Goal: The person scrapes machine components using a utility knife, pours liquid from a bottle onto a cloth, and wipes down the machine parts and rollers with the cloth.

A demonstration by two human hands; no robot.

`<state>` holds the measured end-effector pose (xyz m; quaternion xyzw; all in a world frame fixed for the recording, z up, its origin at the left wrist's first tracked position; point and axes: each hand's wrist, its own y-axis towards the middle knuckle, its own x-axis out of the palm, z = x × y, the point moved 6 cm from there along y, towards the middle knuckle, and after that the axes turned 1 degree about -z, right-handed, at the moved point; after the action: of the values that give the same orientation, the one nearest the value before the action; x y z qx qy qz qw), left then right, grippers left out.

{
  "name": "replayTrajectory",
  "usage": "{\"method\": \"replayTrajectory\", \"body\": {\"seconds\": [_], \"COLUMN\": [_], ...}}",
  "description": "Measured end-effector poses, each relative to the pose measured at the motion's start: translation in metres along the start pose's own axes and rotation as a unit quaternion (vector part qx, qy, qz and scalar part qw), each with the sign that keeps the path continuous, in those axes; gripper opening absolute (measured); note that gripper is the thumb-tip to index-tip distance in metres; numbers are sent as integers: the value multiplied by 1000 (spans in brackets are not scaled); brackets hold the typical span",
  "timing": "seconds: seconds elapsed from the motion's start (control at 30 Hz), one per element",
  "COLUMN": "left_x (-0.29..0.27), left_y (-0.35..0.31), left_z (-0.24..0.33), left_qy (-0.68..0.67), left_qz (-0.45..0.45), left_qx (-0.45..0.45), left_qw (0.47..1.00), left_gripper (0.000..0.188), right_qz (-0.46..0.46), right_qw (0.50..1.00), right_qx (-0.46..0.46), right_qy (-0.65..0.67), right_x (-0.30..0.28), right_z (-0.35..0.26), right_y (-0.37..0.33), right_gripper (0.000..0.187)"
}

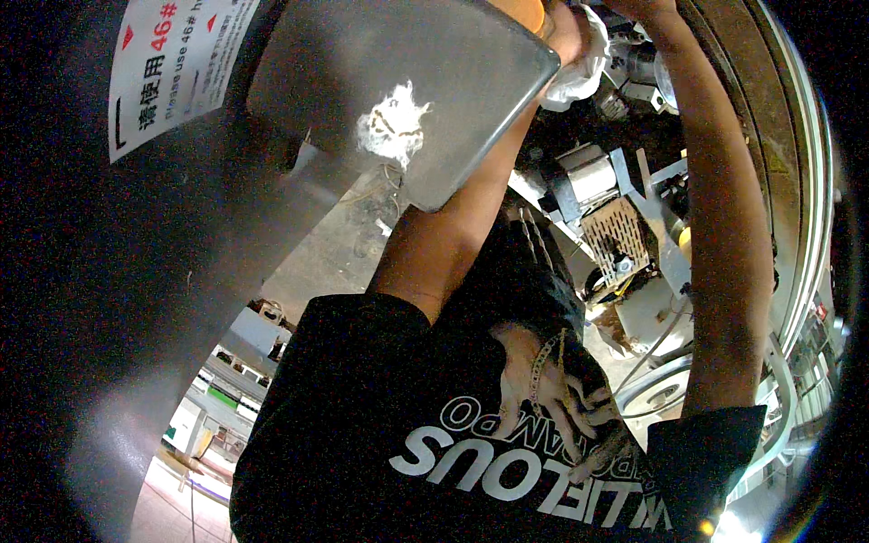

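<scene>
One left hand (568, 38) by white material (588, 72), right hand (644, 7) near, grey panel (453, 81)

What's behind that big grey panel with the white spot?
The person's left arm runs partly behind the grey panel, showing past its lower right edge. Whatever else is behind is covered; I can't tell.

On my feed I see a workshop: grey machine casing (317, 72), printed sign (176, 68), slotted metal plate (617, 237), stained floor (335, 249).
</scene>
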<state>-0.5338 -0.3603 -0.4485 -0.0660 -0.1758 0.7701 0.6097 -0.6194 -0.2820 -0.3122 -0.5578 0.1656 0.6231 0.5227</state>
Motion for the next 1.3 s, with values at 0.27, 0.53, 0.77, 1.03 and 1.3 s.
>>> {"method": "replayTrajectory", "body": {"seconds": [0.27,0.53,0.77,1.03,1.3], "left_x": [-45,-42,-14,-2,1], "left_y": [-58,-57,-11,32,48], "left_z": [9,20,37,36,20], "left_qy": [-118,-150,152,183,113], "left_qz": [61,89,183,92,-19], "left_qx": [60,80,179,44,-115], "left_qw": [989,981,955,978,987], "left_gripper": [37,46,56,57,49], "right_qz": [-83,-73,-45,201,257], "right_qw": [982,997,982,964,944], "right_qx": [129,-1,-76,-153,-191], "right_qy": [112,-14,169,78,75], "right_x": [-26,2,-58,-11,-17], "right_z": [1,-5,-21,-11,-17], "right_y": [-13,-11,2,21,20], "right_gripper": [55,60,40,25,21]}}
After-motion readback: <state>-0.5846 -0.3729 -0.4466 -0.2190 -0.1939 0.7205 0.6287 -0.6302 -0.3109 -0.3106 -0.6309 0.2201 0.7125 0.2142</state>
